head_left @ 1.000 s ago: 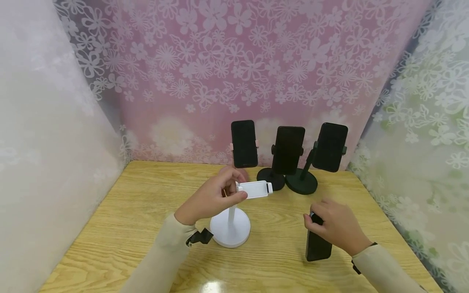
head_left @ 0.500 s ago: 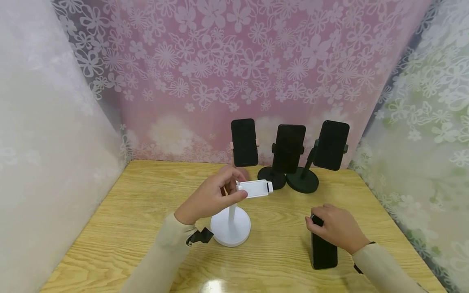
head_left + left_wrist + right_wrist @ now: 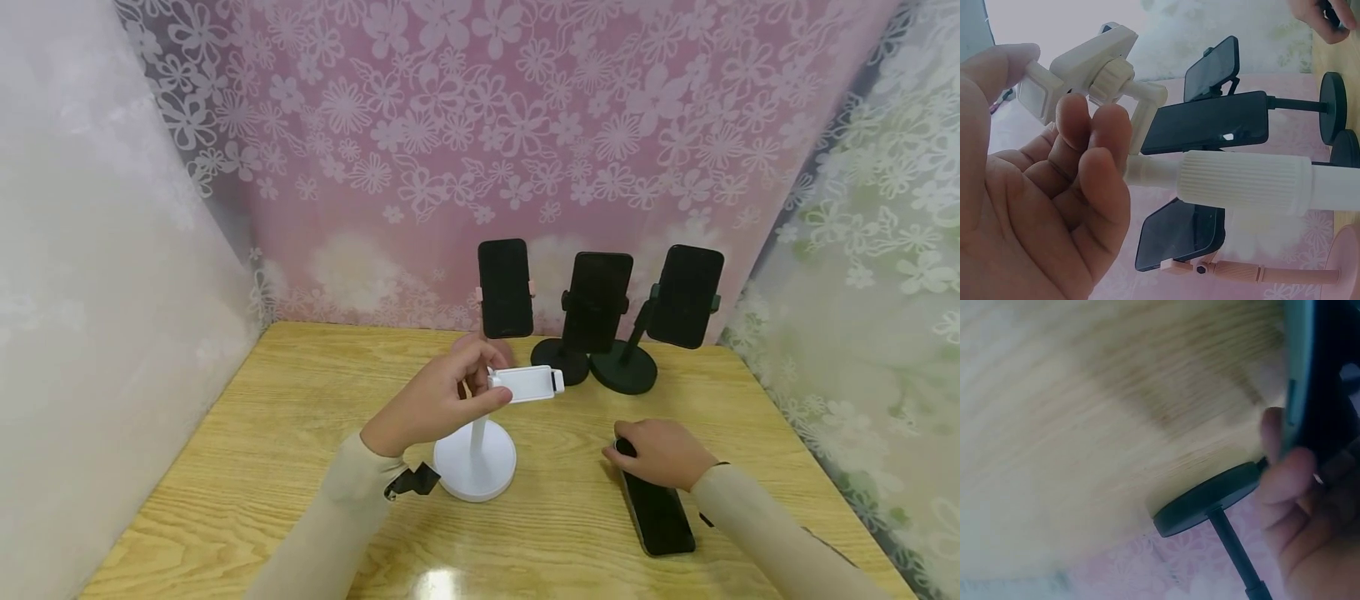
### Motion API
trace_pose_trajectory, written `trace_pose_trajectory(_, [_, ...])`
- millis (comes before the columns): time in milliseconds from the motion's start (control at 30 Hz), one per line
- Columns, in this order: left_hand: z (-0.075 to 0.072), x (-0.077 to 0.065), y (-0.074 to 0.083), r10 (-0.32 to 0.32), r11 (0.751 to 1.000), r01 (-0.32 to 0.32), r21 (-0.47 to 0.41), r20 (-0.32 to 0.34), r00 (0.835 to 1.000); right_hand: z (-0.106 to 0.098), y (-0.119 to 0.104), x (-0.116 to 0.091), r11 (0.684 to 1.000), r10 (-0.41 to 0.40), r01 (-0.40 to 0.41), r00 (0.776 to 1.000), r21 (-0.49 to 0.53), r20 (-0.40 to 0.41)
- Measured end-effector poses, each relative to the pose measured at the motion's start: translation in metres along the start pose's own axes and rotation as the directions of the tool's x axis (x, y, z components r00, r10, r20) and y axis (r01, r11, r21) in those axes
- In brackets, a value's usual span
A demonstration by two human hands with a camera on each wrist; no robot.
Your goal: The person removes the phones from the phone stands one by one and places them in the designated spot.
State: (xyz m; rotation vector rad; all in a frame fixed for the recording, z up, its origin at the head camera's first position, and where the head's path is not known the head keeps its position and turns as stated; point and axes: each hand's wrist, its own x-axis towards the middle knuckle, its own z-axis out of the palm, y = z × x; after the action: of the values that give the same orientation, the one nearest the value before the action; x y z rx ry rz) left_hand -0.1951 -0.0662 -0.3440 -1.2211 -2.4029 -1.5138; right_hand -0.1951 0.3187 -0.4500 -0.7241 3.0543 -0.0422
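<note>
One loose black phone [image 3: 662, 518], lower right of the head view, has shifted leftward at its upper end and now slants toward the frame's bottom right. My right grip [image 3: 663, 452] pinches that upper end. My left grip [image 3: 437, 398], mid-frame, holds the white holder [image 3: 531, 384], little changed. Phone and holder remain apart; I judge the phone is being re-angled. Counter [image 3: 322, 375] contact: can't tell.

Pink stand [image 3: 1272, 274], black stand [image 3: 558, 358] and dark green stand [image 3: 624, 368], each with a dark phone [image 3: 505, 287], before pink floral cloth [image 3: 480, 150].
</note>
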Motion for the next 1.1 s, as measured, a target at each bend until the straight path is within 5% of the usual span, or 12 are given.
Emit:
trace_pose_trajectory(333, [0.000, -0.001, -0.001, 0.005, 1.000, -0.005, -0.002, 0.003, 1.000, 0.006, -0.005, 0.009, 0.992, 0.019, -0.012, 0.998, -0.127, 0.061])
trace_pose_trajectory(733, [-0.003, -0.003, 0.001, 0.002, 1.000, -0.002, 0.014, 0.001, 1.000, 0.008, -0.013, 0.016, 0.966, -0.001, 0.002, 1.000, -0.258, 0.004])
trace_pose_trajectory(1100, [-0.006, -0.004, 0.005, 0.031, 0.999, -0.032, 0.044, 0.008, 0.999, 0.012, -0.012, 0.021, 0.974, 0.004, -0.004, 1.000, -0.228, 0.001])
